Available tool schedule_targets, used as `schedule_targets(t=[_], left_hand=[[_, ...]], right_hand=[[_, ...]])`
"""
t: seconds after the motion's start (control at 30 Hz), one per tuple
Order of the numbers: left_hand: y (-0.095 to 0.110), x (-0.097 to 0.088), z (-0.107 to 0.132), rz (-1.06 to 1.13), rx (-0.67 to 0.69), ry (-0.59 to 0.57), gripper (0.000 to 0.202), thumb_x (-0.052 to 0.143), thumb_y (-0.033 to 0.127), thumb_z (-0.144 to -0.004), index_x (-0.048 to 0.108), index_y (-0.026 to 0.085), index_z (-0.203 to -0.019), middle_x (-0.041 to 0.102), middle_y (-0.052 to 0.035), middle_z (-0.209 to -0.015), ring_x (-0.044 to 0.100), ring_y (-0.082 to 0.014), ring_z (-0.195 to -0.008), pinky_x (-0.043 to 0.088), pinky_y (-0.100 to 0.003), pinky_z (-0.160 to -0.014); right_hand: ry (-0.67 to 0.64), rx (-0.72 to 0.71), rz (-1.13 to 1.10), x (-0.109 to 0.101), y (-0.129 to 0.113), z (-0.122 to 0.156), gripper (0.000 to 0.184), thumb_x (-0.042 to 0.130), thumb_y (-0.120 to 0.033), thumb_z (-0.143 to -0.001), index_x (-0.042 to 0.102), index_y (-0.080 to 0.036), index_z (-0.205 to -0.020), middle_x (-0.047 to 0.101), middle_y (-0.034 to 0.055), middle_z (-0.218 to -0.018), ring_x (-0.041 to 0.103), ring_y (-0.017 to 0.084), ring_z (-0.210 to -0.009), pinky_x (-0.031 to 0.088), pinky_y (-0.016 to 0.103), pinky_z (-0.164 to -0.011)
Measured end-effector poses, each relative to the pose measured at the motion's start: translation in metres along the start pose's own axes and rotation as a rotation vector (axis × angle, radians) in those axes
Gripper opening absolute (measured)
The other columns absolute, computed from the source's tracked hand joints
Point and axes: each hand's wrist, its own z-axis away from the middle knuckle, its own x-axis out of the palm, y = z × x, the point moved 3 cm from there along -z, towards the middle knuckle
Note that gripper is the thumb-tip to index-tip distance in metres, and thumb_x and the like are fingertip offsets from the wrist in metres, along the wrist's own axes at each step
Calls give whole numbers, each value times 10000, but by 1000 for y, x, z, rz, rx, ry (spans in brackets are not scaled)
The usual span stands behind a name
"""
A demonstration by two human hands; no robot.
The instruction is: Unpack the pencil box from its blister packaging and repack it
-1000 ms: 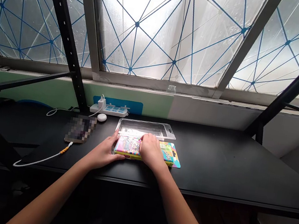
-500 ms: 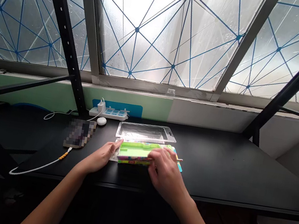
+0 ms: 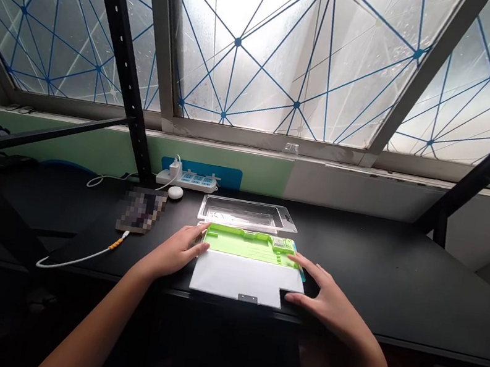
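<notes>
Swung fully open now, the white lid [image 3: 243,278] lies flat toward the frame's lower edge, baring the green tray [image 3: 246,245] at centre on the black table [image 3: 398,278]. The left hand [image 3: 174,252] touches the tray's left corner, apparently steadying it, its grip loose and spread. The right hand [image 3: 331,301] rests flat at the lid's right edge, fingers splayed, pinching nothing. Just above sits a clear plastic shell [image 3: 247,214].
</notes>
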Motion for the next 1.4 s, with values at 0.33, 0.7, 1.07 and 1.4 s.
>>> schedule_targets(t=[0.33,0.7,1.07,1.4], left_hand=[[2,-2,2,229,46,27,833,136,746,-980,458,207,-1526,476,-88,-1562,440,-315,-1440,335,-463,-1197],[21,4,21,53,-3,215,697,541,592,-961,347,266,-1546,654,-94,-1387,596,-327,-1302,457,-447,-1066],[37,-22,-78,-282,56,436,583,541,505,-970,508,145,-1427,606,-177,-1407,534,-321,-1336,397,-467,-1100],[5,-8,-76,-443,-4,311,385,495,473,-990,654,249,-1260,660,-127,-1227,560,-344,-1218,473,-482,-984]], right_hand=[[110,207,-250,8,-4,-10,663,595,-616,-893,545,-265,-1453,714,69,-1285,612,332,-1272,499,455,-1052],[281,-117,150,22,-10,-1,513,572,-409,-926,580,-249,-1414,735,107,-1232,693,336,-1080,572,490,-890],[319,-171,-11,-5,-8,-118,484,638,-410,-898,652,-177,-1323,735,113,-1242,699,275,-1124,552,393,-960],[194,-210,26,30,8,-121,382,500,-439,-984,694,-222,-1233,663,117,-1356,597,272,-1275,481,421,-1060]])
